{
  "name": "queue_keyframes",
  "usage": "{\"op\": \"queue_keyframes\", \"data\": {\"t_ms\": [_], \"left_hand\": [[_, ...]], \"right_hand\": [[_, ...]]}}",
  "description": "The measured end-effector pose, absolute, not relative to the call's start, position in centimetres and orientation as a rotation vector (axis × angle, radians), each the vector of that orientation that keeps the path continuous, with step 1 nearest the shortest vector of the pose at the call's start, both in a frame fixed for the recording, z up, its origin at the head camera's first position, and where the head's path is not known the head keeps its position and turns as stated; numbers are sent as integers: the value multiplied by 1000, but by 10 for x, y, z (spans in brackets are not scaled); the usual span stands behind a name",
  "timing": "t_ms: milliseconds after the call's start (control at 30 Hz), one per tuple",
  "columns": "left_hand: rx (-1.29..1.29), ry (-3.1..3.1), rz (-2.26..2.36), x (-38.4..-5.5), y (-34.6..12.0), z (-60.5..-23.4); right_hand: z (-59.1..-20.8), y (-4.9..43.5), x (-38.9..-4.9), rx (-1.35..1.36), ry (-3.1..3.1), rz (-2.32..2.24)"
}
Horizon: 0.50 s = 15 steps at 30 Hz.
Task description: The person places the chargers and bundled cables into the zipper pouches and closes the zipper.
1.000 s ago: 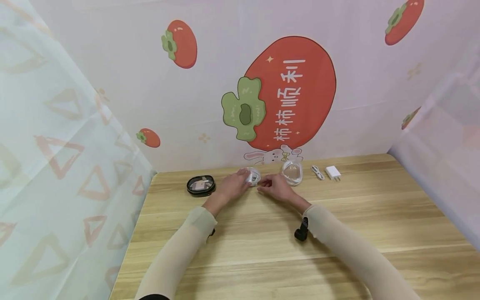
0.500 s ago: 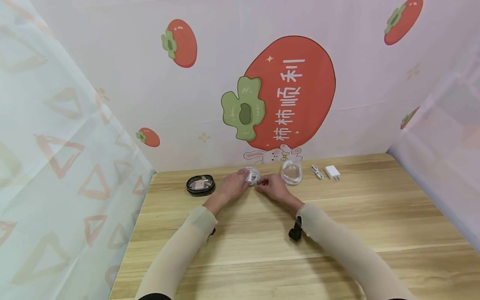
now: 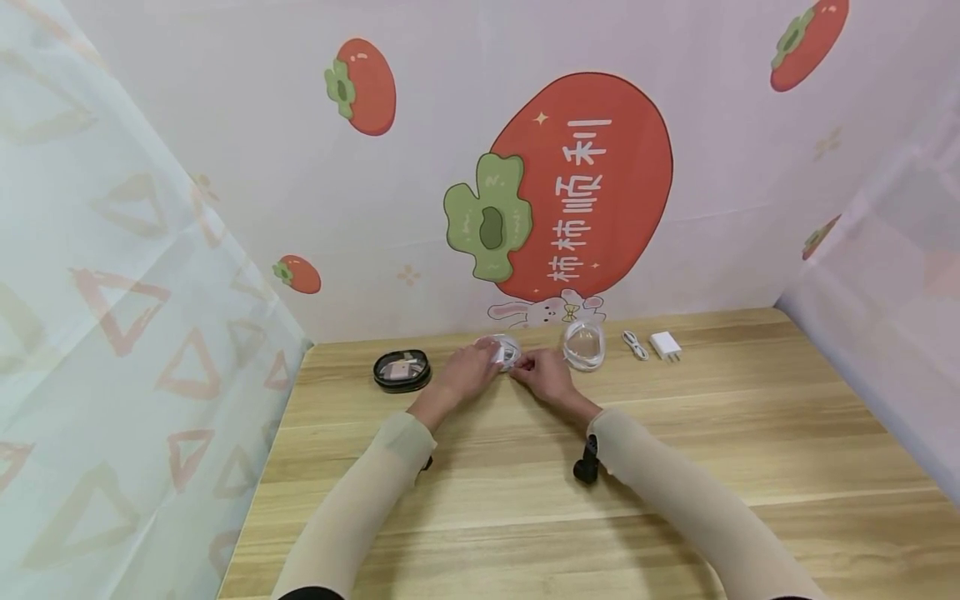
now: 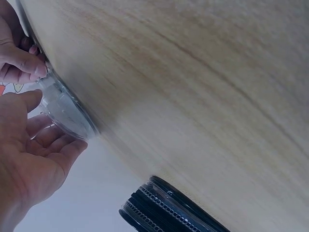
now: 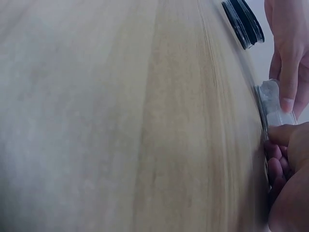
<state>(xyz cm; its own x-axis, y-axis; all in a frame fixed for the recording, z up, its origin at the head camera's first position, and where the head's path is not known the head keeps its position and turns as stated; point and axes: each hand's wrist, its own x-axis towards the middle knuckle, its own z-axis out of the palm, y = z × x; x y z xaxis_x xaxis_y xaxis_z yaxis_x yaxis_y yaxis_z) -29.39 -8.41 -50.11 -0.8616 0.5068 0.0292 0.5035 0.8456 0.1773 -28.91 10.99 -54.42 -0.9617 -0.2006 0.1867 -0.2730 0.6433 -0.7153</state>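
A clear round case with a white rim (image 3: pixel 510 353) stands near the back of the table, with white items inside. My left hand (image 3: pixel 467 372) grips its left side; in the left wrist view the thumb and curled fingers are around the clear case (image 4: pixel 67 108). My right hand (image 3: pixel 549 375) pinches at the case's right edge with thumb and bent fingers, and the small part between the fingertips is hidden. In the right wrist view, both hands meet at the clear case (image 5: pixel 275 104).
Left of the hands lies a black-rimmed clear case (image 3: pixel 402 371) with something inside. To the right, along the wall, are another white-rimmed clear case (image 3: pixel 600 348), a bundled white cable (image 3: pixel 635 345) and a white charger plug (image 3: pixel 665 343). A printed cloth (image 3: pixel 390 283) backs the wooden table (image 3: pixel 480 500).
My right hand has moved slightly left onto the case's right edge, and its fingers have drawn into a pinch. The left hand has stayed on the case.
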Motion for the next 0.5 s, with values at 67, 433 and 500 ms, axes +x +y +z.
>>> {"op": "queue_keyframes", "data": {"t_ms": [67, 433, 500], "left_hand": [[827, 3000, 287, -293, -84, -500], [856, 2992, 285, -290, -83, -498], [866, 2993, 269, -290, -83, -497]], "right_hand": [[-542, 111, -287, 408, -2767, 1240], [-537, 120, -289, 558, -2762, 1270], [-535, 122, -289, 597, -2769, 1210]]}}
